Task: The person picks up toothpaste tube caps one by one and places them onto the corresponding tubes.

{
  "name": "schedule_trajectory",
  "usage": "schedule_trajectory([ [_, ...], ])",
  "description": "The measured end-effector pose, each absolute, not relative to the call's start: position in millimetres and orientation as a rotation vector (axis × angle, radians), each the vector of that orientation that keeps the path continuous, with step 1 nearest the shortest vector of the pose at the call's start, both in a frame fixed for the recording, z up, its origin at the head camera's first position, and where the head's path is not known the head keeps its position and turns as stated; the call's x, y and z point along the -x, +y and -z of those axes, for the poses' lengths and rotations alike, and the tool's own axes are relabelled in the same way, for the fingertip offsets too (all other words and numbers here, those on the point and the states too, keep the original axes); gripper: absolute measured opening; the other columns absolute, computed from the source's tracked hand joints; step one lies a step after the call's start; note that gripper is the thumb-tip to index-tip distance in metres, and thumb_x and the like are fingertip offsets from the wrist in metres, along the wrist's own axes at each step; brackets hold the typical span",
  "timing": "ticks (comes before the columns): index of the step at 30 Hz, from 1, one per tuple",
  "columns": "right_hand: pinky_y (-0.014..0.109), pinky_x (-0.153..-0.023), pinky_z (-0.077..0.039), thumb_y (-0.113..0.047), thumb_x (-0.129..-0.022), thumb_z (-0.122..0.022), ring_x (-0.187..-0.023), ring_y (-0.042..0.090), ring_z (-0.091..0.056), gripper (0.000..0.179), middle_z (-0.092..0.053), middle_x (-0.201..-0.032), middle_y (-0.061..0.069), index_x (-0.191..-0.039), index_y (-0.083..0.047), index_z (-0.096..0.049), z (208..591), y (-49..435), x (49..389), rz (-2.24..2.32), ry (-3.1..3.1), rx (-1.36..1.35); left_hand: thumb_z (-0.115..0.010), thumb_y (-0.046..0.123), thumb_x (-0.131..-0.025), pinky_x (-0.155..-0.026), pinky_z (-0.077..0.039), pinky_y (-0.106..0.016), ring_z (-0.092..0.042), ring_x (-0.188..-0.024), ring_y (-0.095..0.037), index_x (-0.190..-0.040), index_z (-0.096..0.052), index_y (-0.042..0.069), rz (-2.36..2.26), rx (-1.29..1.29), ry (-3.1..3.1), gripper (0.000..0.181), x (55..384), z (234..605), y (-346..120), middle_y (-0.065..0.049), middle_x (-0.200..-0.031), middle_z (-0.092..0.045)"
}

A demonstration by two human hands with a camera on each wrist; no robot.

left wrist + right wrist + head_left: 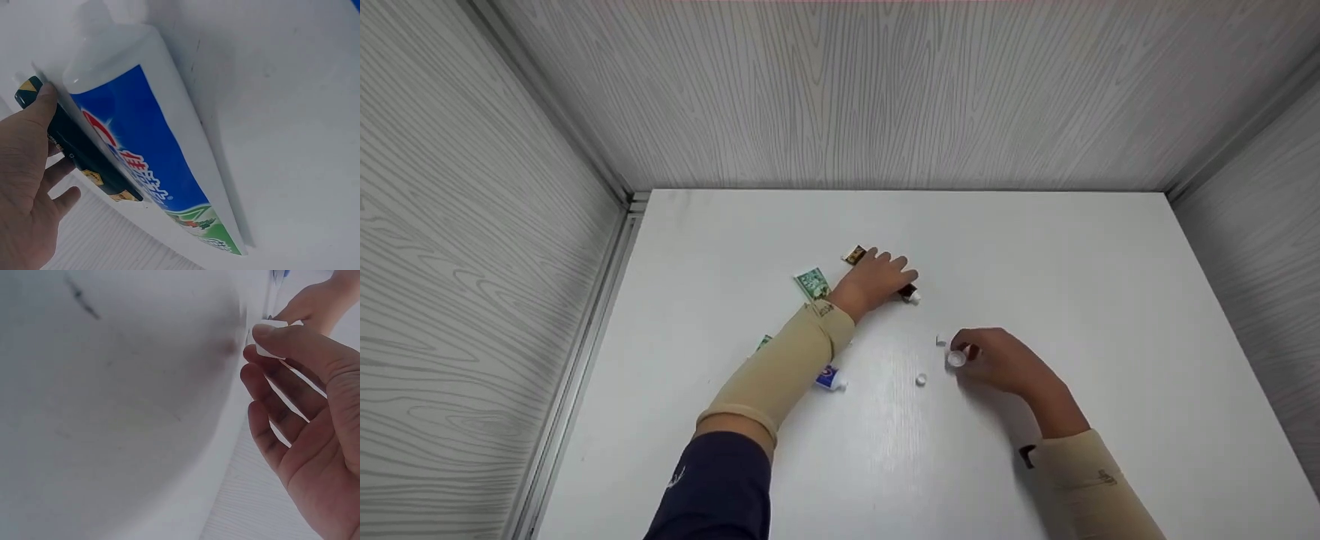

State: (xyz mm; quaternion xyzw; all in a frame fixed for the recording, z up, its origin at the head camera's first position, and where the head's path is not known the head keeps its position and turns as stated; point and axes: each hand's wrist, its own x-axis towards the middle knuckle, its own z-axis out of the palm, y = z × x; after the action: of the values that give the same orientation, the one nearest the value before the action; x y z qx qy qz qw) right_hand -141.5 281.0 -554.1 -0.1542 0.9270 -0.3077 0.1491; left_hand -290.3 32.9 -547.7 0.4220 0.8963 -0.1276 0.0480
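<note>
Head view high, facing down, wrist views close, left hand (876, 280) shared

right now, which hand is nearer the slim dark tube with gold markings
Left: the left hand grips that dark tube. The right hand is apart from it, to its right and nearer the person, pinching a small white cap.

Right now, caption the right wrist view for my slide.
Right hand pinching a white cap, left hand beyond.
</note>
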Motion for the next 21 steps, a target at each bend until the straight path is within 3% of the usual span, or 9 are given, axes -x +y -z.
schedule_trajectory([
  [5,0.045,-0.088,-0.056,-0.002,-0.091,-0.078,-0.099,0.022,-0.068,0.025,-0.075,-0.110,-0.001,-0.112,-0.016,-0.077,553,282,139,0.899,2.704,0.473,-0.053,0.016,-0.112,-0.124,-0.040,-0.049,-0.061,-0.134,-0.032,-0.155,-0.049,0.023,0.338,-1.304,2.721,0.043,287,548,30,-0.010,-0.146,-0.061],
  [9,0.046,-0.090,-0.056,-0.004,-0.091,-0.080,-0.101,0.022,-0.067,0.023,-0.073,-0.114,-0.001,-0.111,-0.015,-0.075,554,284,137,0.945,2.763,0.528,-0.052,0.022,-0.113,-0.120,-0.044,-0.050,-0.063,-0.130,-0.033,-0.151,-0.053,0.025,0.256,-1.303,2.746,0.038,284,549,24,-0.011,-0.142,-0.064],
  [14,0.044,-0.085,-0.054,-0.001,-0.088,-0.082,-0.095,0.021,-0.068,0.028,-0.075,-0.112,0.000,-0.112,-0.013,-0.074,553,287,134,1.036,2.876,0.540,-0.054,0.036,-0.111,-0.106,-0.053,-0.048,-0.064,-0.120,-0.032,-0.142,-0.056,0.022,0.111,-1.319,2.757,0.034,279,553,21,-0.012,-0.132,-0.065],
  [18,0.042,-0.080,-0.055,0.002,-0.084,-0.084,-0.089,0.020,-0.068,0.033,-0.075,-0.110,0.001,-0.112,-0.012,-0.074,552,289,133,1.071,2.957,0.559,-0.058,0.037,-0.110,-0.091,-0.057,-0.045,-0.065,-0.109,-0.032,-0.138,-0.058,0.019,0.027,-1.363,2.790,0.033,275,551,22,-0.013,-0.124,-0.066],
  [21,0.043,-0.079,-0.056,-0.001,-0.084,-0.086,-0.088,0.019,-0.068,0.032,-0.075,-0.109,0.001,-0.112,-0.013,-0.075,553,290,133,1.075,2.983,0.555,-0.059,0.035,-0.110,-0.088,-0.059,-0.045,-0.065,-0.108,-0.031,-0.140,-0.059,0.020,-0.011,-1.379,2.809,0.033,271,547,23,-0.012,-0.124,-0.067],
])
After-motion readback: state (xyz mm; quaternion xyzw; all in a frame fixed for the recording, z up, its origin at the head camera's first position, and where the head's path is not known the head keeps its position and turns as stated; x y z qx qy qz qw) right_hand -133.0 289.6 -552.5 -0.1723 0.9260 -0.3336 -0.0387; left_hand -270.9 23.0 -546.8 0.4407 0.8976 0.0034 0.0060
